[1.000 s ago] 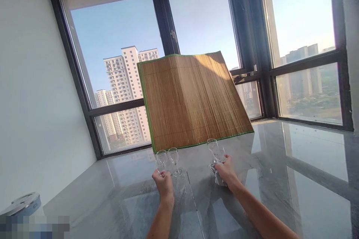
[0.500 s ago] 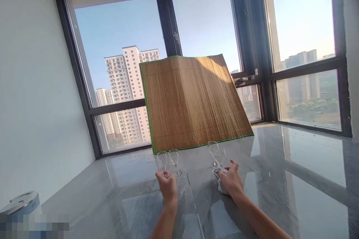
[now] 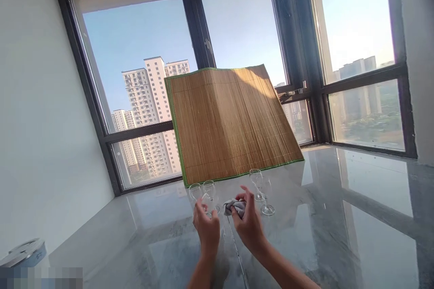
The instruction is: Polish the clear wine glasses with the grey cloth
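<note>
Two clear stemmed wine glasses, the left one and its neighbour, stand close together on the grey marble-look surface. In front of them is my left hand, its thumb and fingers apart and curved, partly covering their stems; I see nothing held in it. My right hand grips a crumpled grey-white cloth near the dark seam in the surface. Just beyond that hand stand two more wine glasses, a farther one and a nearer one, both upright.
A bamboo mat with green edging leans against the dark-framed windows behind the glasses. At the lower left sits a blue-and-white tub with a lid. A white wall borders the left side.
My right hand has moved left with the cloth, away from the right pair of glasses, exposing the nearer one's foot. My left hand has shifted slightly right and its fingers have spread.
</note>
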### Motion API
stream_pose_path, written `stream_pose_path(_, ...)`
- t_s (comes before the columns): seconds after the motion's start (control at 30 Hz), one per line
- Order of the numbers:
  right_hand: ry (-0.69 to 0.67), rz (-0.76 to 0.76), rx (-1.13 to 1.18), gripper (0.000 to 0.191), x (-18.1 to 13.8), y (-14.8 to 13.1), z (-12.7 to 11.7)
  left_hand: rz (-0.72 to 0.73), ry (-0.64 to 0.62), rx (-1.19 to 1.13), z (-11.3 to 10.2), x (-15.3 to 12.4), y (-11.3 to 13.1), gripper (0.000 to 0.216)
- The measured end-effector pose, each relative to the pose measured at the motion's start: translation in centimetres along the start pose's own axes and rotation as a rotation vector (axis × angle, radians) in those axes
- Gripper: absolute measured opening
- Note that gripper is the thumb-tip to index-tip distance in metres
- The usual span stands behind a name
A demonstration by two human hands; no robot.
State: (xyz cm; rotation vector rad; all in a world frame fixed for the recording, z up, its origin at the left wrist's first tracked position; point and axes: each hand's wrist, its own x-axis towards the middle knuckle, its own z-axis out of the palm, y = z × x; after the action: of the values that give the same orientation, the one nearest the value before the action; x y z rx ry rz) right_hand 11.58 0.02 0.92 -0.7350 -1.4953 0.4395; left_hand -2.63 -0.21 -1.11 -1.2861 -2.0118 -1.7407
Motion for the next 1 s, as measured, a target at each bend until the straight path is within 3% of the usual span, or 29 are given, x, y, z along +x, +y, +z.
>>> stream_pose_path(0.13, -0.209, -0.369, -0.068, 0.06, 1.1, -0.9, 3.5, 0.212, -0.105, 0.163, -0.1, -0.4, -0.3, 0.03)
stream_pose_path(0.2, -0.261, -0.428, -0.121, 0.059, 1.4, -0.6, 4.1, 0.304, -0.189, 0.227, 0.0, -0.7, -0.4, 0.024)
stream_pose_path(0.4, -0.105, -0.115, -0.205, 0.053, 3.4, 2.6, 1.5, 0.351, -0.253, 0.258, 0.0, -1.7, 0.6, 0.056)
stream_pose_path(0.57, -0.054, 0.167, -0.021, 0.048, 5.1, 4.0, 0.0, 0.248, -0.266, 0.043, -0.1, -1.3, 0.6, 0.05)
stream_pose_path(0.7, -0.197, 0.259, 0.259, 0.051, 4.9, 3.7, 0.7, 0.203, -0.248, -0.004, -0.1, -0.9, 0.0, 0.046)
stream_pose_path(0.87, -0.409, 0.368, 0.44, 0.054, 4.6, 3.2, 0.7, 0.234, -0.267, -0.018, -0.4, -1.0, 0.1, 0.044)
stream_pose_path(1.0, -0.467, 0.513, 0.616, 0.054, 5.1, 2.4, -0.5, 0.206, -0.273, -0.113, -0.6, -1.0, 0.9, 0.039)
